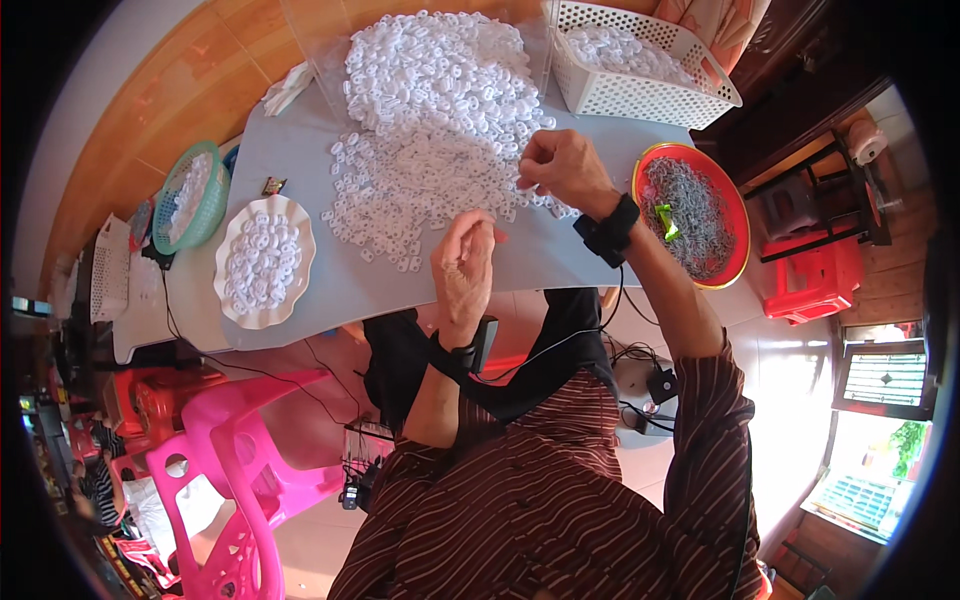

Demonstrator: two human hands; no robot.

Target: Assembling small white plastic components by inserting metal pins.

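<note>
"First, the left hand (pixel 464 268)?"

"Over the table (pixel 350 287), near the middle of its front edge, just beside the spread of small white holed plastic pieces (pixel 400 170). Fingers close together, slightly bent, not spread. Cannot tell about a piece between the tips."

"And the right hand (pixel 568 172)?"

"Farther in from the front edge, toward the table's right side, at the right margin of the same spread. Fingers curled, thumb and forefinger drawn together as in a pinch. Again, cannot tell about anything gripped. Black strapped device (pixel 607 235) around the wrist."

"Plastic pieces elsewhere?"

"Yes: a tall heap (pixel 440 70) toward the far edge, running down into the thinner layer nearer the hands. More on a scalloped white plate (pixel 227 268) by the left edge, and more inside a perforated white basket (pixel 640 92) at the far right corner."

"Near the right forearm?"

"A round red basin (pixel 741 235) at the right edge, full of thin grey metal pieces (pixel 695 190), with a bright green packet (pixel 666 222) on top."

"Beyond the left edge?"

"A turquoise colander (pixel 213 200) with white contents, and lower, near the front left corner, a pink plastic chair (pixel 222 425)."
</note>
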